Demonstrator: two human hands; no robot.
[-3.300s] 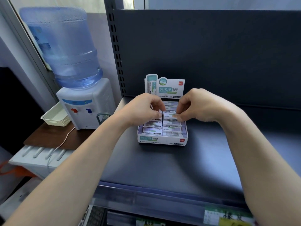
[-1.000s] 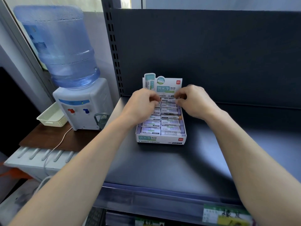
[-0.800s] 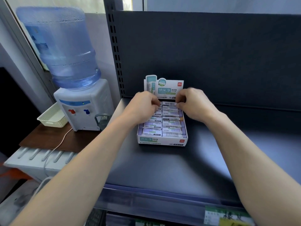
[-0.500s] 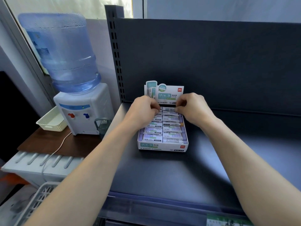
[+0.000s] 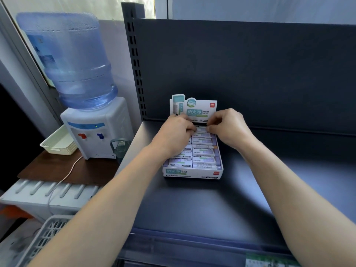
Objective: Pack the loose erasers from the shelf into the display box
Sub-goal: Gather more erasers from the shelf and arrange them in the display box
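A white display box [image 5: 192, 172] with an upright printed header card stands on the dark shelf [image 5: 202, 205]. Two columns of wrapped erasers [image 5: 204, 151] fill it. Both hands are at the box's far end, just under the header card. My left hand [image 5: 173, 132] and my right hand [image 5: 227, 128] each pinch one end of the rearmost eraser [image 5: 201, 129] in the right column. My left hand hides the far part of the left column.
A water dispenser [image 5: 96, 130] with a blue bottle stands left of the shelf on a brown board, beside a cream basket [image 5: 57, 141]. A grey crate [image 5: 44, 239] sits at the lower left. The shelf's slotted upright and dark back panel rise behind the box.
Both hands have stayed at the box's far end, fingers working the rearmost eraser. Over the last three seconds they shifted from the box's middle to its back. The camera tilted slightly.
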